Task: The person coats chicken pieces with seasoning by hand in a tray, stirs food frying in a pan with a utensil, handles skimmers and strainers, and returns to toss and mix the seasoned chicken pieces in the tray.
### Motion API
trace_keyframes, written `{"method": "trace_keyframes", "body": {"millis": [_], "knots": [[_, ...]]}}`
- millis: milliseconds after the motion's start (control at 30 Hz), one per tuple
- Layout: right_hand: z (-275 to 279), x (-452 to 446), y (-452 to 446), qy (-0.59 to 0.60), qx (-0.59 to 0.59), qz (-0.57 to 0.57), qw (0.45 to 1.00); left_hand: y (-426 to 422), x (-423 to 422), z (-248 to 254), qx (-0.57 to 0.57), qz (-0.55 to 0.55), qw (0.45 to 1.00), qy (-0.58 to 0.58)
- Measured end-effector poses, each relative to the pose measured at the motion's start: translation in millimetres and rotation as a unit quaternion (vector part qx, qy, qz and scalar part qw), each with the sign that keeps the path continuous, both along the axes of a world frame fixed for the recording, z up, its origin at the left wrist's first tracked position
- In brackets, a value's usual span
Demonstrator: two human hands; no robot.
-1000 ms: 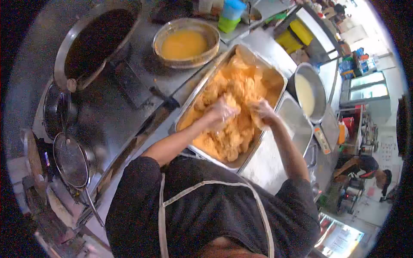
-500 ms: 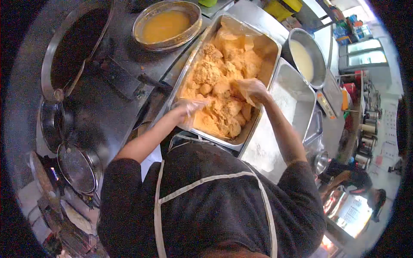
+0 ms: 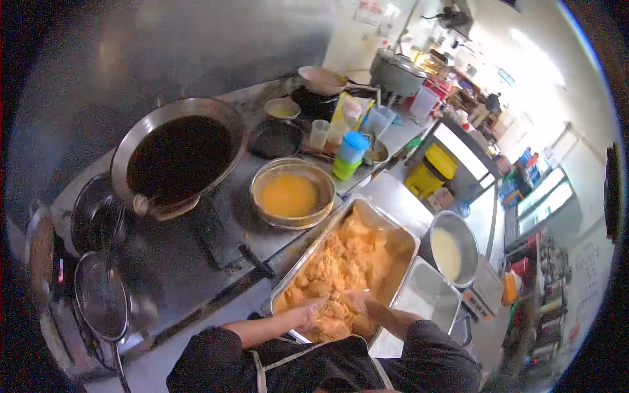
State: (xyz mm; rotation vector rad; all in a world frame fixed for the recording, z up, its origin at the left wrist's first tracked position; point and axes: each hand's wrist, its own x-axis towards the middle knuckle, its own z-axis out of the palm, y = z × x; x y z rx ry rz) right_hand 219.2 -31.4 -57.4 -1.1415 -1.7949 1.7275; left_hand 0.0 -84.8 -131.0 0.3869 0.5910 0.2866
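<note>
A deep steel tray [image 3: 410, 254] holds orange breading powder [image 3: 364, 226] and lumpy pieces coated in it [image 3: 319, 288]; coating hides what the pieces are. At the tray's near end, my left hand [image 3: 306, 316] reaches in from the left, against the coated mass. My right hand [image 3: 358, 301], in a thin clear plastic glove, comes in from the right and touches the same mass. A coated lump [image 3: 337, 306] lies between the two hands. The fingers of both hands are blurred and partly buried, so I cannot make out their grip.
Left of the tray stands a bowl of orange liquid [image 3: 288, 196], beyond it a wok of dark oil [image 3: 180, 157]. A white-dusted tray [image 3: 429, 298] and a pot of pale batter [image 3: 447, 254] stand right. A mesh strainer [image 3: 101, 295] lies far left. Blue and green cups [image 3: 350, 154] stand behind.
My view has tilted up, bringing the wok and back counter into sight. My hands have come closer together at the tray's near end.
</note>
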Motion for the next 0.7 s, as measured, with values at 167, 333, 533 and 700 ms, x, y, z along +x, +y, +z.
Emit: {"method": "trace_keyframes", "body": {"millis": [167,333,533,700], "knots": [[-18.5,24.6,-16.8,-0.327,0.247,0.046,0.911,2.8,5.1,54.8,-0.124,0.019,0.99,-0.065],[114.7,-5.0,-13.0,-0.095,-0.276,-0.262,0.92,34.7,30.6,36.3,-0.117,-0.009,0.964,0.24],[136.0,-26.6,-42.1,0.03,0.102,-0.379,0.919,28.8,-7.0,65.8,0.215,0.06,0.973,0.055],[113.8,-36.8,-92.8,-0.208,0.232,-0.322,0.894,37.1,-61.2,13.8,0.278,-0.019,0.954,0.11]]}}
